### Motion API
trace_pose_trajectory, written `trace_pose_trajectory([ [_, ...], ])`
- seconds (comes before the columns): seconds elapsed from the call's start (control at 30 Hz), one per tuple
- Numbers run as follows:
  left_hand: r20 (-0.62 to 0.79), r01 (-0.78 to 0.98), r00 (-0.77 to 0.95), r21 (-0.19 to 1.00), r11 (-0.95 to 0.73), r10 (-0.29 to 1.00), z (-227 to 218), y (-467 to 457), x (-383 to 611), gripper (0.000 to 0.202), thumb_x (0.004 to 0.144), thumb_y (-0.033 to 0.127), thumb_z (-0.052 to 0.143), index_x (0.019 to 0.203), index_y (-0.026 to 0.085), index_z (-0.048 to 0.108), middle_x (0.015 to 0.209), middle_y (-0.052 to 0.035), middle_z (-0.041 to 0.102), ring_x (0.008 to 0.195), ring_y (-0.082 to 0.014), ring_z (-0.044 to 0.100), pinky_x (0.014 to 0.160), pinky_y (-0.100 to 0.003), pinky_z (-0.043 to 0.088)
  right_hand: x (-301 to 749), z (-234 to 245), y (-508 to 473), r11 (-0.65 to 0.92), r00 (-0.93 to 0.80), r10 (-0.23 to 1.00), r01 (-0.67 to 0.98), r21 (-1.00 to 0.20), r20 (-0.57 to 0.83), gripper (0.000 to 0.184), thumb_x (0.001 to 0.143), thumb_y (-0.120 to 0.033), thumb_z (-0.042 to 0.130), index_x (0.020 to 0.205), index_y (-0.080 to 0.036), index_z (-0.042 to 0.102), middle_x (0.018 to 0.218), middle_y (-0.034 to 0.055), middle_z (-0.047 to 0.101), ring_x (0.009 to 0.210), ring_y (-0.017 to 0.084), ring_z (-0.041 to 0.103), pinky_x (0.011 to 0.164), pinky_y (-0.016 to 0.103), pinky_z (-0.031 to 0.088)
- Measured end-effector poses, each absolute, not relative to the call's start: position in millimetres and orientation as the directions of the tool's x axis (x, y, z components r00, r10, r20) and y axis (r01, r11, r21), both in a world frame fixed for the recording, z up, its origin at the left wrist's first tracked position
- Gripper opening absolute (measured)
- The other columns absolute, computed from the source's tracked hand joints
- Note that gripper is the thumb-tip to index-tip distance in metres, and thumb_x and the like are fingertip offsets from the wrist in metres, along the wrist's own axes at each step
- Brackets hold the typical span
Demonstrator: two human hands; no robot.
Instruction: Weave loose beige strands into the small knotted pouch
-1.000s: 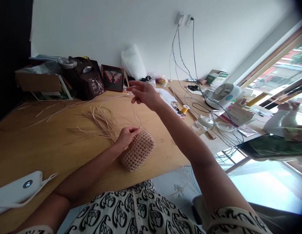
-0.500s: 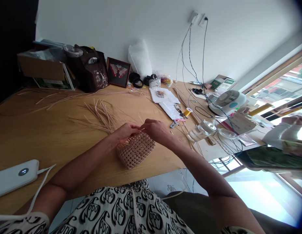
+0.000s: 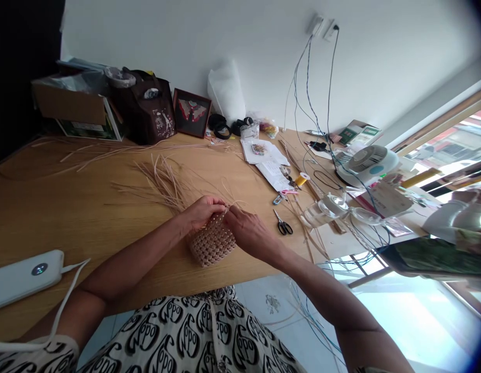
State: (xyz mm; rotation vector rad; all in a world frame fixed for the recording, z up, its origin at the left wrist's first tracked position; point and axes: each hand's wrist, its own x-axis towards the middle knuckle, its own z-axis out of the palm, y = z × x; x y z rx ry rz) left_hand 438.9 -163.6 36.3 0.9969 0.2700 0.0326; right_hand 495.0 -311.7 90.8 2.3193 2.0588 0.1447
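Note:
A small pale-pink woven piece (image 3: 212, 243) lies near the front edge of the wooden table (image 3: 88, 217). My left hand (image 3: 202, 211) grips its top left edge with curled fingers. My right hand (image 3: 246, 232) rests on its right side, fingers pinched at the top rim where thin strands stick out. A fan of loose pale reed strands (image 3: 158, 181) spreads on the table just behind the woven piece.
Small black scissors (image 3: 282, 224) lie to the right of my hands. A white power bank (image 3: 25, 277) with a cable sits at the left front. A brown bag (image 3: 147, 111), a cardboard box (image 3: 75, 111), a framed picture (image 3: 191, 112), papers, cables and a white fan (image 3: 367, 163) crowd the back and right.
My right hand, raised high a second ago while it pulled a strand, has come down onto the woven piece. The view has shifted slightly, and scissors now show.

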Motion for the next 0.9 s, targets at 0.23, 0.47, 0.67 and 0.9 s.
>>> trace_pose_trajectory([
  [0.23, -0.230, 0.088, 0.941, 0.875, 0.476, 0.249, 42, -170, 434, 0.022, 0.058, 0.030, 0.075, 0.065, 0.011, 0.066, 0.062, -0.0056, 0.065, 0.055, -0.0117, 0.056, 0.054, -0.023, 0.041, 478, 94, -322, -0.072, 0.068, 0.995, 0.996, 0.055, 0.077, 0.019, 0.085, -0.005, 0.040, 0.093, -0.014, 0.055, 0.097, 0.0103, 0.056, 0.084, 0.018, 0.054, 0.060, 0.026, 0.039],
  [0.47, -0.180, 0.013, 0.908, 0.914, 0.404, 0.378, 45, -176, 434, 0.023, 0.061, 0.034, 0.071, 0.063, 0.013, 0.065, 0.055, -0.0017, 0.060, 0.048, -0.0092, 0.049, 0.050, -0.022, 0.036, 532, 96, -319, -0.342, 0.367, 0.890, 0.930, -0.137, 0.271, 0.023, 0.088, -0.021, 0.049, 0.107, -0.019, 0.061, 0.104, 0.0083, 0.058, 0.076, 0.014, 0.057, 0.060, 0.025, 0.036],
  [0.67, -0.113, -0.016, 0.907, 0.954, 0.301, 0.405, 46, -176, 433, 0.027, 0.063, 0.039, 0.068, 0.066, 0.013, 0.065, 0.063, -0.0016, 0.061, 0.058, -0.0107, 0.051, 0.058, -0.023, 0.039, 592, 80, -324, -0.481, 0.501, 0.833, 0.865, -0.141, 0.234, 0.021, 0.089, -0.023, 0.047, 0.085, -0.018, 0.067, 0.085, 0.0057, 0.064, 0.070, 0.013, 0.055, 0.058, 0.025, 0.032],
  [0.9, -0.060, -0.003, 0.900, 0.990, 0.143, 0.432, 43, -179, 434, 0.028, 0.066, 0.039, 0.063, 0.069, 0.012, 0.065, 0.066, -0.0008, 0.061, 0.064, -0.0117, 0.050, 0.063, -0.023, 0.038, 606, 88, -327, -0.587, 0.594, 0.777, 0.803, -0.101, 0.208, 0.020, 0.083, -0.013, 0.050, 0.078, -0.014, 0.069, 0.079, 0.0113, 0.065, 0.065, 0.015, 0.052, 0.056, 0.028, 0.030],
])
